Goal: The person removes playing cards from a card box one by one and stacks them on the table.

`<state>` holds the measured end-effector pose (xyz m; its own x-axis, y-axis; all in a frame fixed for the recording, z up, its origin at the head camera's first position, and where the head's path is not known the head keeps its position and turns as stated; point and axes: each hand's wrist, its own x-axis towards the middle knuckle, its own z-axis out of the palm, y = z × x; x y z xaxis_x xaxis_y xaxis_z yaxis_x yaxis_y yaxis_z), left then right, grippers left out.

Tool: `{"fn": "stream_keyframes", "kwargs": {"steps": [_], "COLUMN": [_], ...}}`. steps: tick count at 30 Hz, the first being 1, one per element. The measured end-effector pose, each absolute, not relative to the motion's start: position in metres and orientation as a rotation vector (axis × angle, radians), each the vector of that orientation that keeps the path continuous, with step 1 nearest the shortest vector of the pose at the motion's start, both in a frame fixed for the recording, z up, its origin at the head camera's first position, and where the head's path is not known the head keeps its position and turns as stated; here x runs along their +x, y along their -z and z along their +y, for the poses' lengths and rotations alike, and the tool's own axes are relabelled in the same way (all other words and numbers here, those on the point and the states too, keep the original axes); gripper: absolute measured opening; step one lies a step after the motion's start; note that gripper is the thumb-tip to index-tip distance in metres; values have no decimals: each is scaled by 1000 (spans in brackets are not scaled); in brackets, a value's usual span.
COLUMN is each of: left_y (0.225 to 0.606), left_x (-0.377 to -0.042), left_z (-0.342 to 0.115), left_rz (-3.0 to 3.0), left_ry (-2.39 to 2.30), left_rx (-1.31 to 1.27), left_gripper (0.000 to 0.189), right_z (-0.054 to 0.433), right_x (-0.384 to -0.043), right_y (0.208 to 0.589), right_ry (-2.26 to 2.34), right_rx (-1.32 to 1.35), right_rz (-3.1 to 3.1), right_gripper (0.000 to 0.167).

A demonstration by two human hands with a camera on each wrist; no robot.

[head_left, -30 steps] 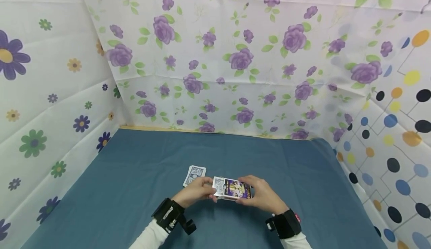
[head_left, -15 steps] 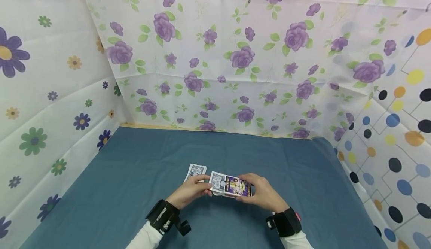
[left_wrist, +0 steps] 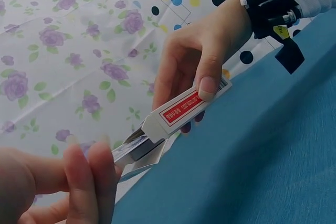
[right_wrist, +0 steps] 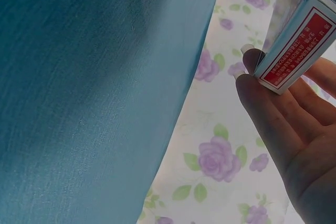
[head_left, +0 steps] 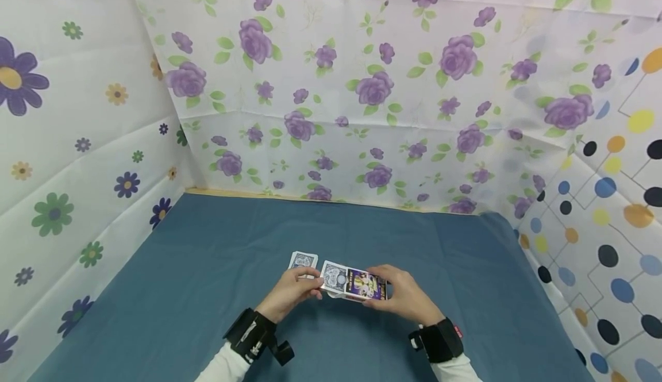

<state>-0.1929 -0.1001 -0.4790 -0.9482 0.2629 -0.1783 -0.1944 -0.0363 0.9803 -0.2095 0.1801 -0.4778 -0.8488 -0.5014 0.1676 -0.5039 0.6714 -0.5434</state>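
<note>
Near the front middle of the table, my right hand grips a playing card box by its right end, above the blue cloth. The box has a purple and yellow picture on its face and a red label on its white side, seen in the left wrist view. From its open left end sticks a deck of playing cards, patterned backs up. My left hand pinches the outer edge of these cards between thumb and fingers. Partly behind this hand, a small pile of cards lies back up on the table.
Blue cloth covers the table. Floral curtains hang behind its back edge and along the left, and a dotted curtain hangs on the right. Black straps with cameras sit on both wrists.
My left hand has shifted slightly left, and more of the cards' patterned backs shows outside the box. My right hand holds the box in nearly the same spot.
</note>
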Motion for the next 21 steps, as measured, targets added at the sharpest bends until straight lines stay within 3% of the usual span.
{"fn": "stream_keyframes", "kwargs": {"steps": [21], "left_y": [480], "left_x": [-190], "left_z": [-99], "left_rz": [1990], "left_ry": [-2260], "left_rx": [-138], "left_gripper": [33], "right_z": [183], "right_x": [-212], "right_y": [478], "right_ry": [-930], "right_rx": [863], "right_rz": [-2856], "right_gripper": [70]}}
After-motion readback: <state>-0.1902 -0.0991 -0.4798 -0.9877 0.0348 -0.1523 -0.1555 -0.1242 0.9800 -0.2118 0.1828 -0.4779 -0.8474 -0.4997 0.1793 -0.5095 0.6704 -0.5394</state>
